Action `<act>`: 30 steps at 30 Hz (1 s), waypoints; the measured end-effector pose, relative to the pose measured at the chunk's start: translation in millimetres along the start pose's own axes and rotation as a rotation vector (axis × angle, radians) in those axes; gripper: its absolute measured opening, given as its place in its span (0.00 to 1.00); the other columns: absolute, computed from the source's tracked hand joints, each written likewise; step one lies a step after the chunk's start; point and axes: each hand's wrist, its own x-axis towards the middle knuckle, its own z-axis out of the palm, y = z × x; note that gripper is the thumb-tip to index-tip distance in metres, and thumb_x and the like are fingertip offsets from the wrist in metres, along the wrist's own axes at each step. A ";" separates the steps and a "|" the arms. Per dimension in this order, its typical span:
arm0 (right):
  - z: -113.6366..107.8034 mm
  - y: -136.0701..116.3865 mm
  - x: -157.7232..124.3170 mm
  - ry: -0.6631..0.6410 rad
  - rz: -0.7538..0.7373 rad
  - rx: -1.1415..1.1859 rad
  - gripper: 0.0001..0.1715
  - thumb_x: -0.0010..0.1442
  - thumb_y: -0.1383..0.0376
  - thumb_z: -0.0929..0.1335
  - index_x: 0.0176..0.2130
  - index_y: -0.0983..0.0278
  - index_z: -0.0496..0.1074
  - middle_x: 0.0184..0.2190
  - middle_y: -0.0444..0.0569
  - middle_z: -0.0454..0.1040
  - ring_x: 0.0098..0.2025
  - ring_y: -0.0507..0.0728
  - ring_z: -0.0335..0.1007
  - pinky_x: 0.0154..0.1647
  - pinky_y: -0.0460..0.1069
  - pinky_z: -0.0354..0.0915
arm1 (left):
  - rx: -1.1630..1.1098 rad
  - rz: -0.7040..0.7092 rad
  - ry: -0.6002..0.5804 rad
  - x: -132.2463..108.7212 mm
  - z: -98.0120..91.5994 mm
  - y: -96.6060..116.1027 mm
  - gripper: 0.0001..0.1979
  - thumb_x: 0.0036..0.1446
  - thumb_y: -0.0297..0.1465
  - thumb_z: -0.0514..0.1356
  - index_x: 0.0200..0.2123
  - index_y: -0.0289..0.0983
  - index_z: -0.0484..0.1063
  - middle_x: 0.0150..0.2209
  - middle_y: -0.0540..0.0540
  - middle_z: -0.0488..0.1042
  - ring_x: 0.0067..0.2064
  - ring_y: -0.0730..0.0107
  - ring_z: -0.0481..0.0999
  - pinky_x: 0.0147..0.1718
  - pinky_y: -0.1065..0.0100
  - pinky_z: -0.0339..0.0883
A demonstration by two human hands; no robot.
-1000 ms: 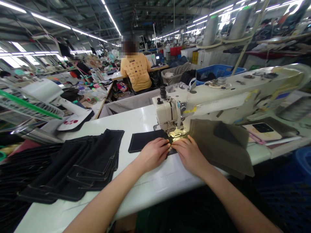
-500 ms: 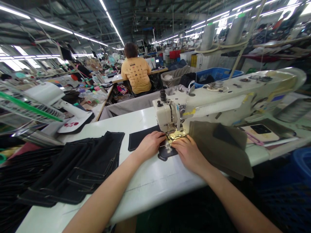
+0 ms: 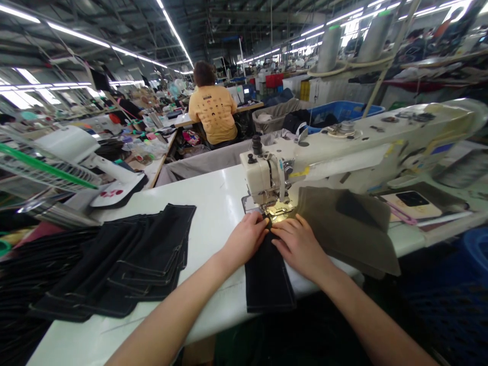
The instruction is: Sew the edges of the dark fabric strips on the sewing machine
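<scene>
A narrow black fabric piece (image 3: 268,284) with a pale stitch line along its edge lies lengthwise toward me, its far end at the needle of a white sewing machine (image 3: 254,175). My left hand (image 3: 248,236) grips the cloth's left side close to the presser foot, fingertips pressed together. From the right, my right hand (image 3: 299,246) holds the opposite edge between thumb and fingers, almost touching the left. The lit metal guide (image 3: 281,211) sits just beyond my fingertips. The hands hide the cloth's far end.
Stitched black pieces (image 3: 152,254) overlap in a stack on the white table (image 3: 213,198) at left. Olive-grey fabric sheets (image 3: 343,229) lie right of the needle, near a phone (image 3: 412,198). A white fan (image 3: 72,147) stands at far left; a person in yellow (image 3: 213,114) sits ahead.
The black fabric piece has turned from lying left of the needle to stretching toward me. Both hands have shifted slightly and come together on it.
</scene>
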 end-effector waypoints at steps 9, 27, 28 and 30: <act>-4.3 2.2 1.8 -0.003 -0.004 -0.001 0.12 0.67 0.69 0.65 0.48 0.61 0.75 0.50 0.51 0.76 0.54 0.61 0.67 0.65 0.66 0.50 | -0.086 -0.005 0.006 3.2 2.5 2.2 0.08 0.63 0.27 0.57 0.42 0.33 0.75 0.48 0.37 0.74 0.50 0.56 0.73 0.52 0.55 0.71; -10.0 -2.2 -6.7 -0.011 -0.052 0.011 0.14 0.66 0.71 0.66 0.47 0.59 0.77 0.47 0.47 0.78 0.53 0.60 0.68 0.66 0.66 0.48 | 0.023 0.044 -0.038 -18.9 -11.6 24.7 0.14 0.62 0.31 0.60 0.50 0.33 0.73 0.53 0.37 0.72 0.54 0.52 0.69 0.54 0.52 0.70; -10.1 -2.9 -8.4 -0.009 -0.054 0.015 0.14 0.66 0.71 0.66 0.48 0.59 0.76 0.47 0.47 0.78 0.53 0.60 0.68 0.67 0.66 0.48 | 0.026 0.059 -0.038 -22.3 -11.4 26.9 0.15 0.62 0.31 0.60 0.51 0.33 0.72 0.53 0.36 0.72 0.55 0.52 0.69 0.54 0.52 0.70; -9.6 -3.0 -8.9 -0.007 -0.050 0.022 0.14 0.66 0.71 0.65 0.48 0.59 0.76 0.47 0.47 0.78 0.53 0.60 0.67 0.67 0.65 0.47 | 0.031 0.074 -0.028 -25.7 -10.4 27.8 0.16 0.62 0.31 0.60 0.53 0.33 0.71 0.54 0.36 0.72 0.56 0.51 0.69 0.55 0.51 0.70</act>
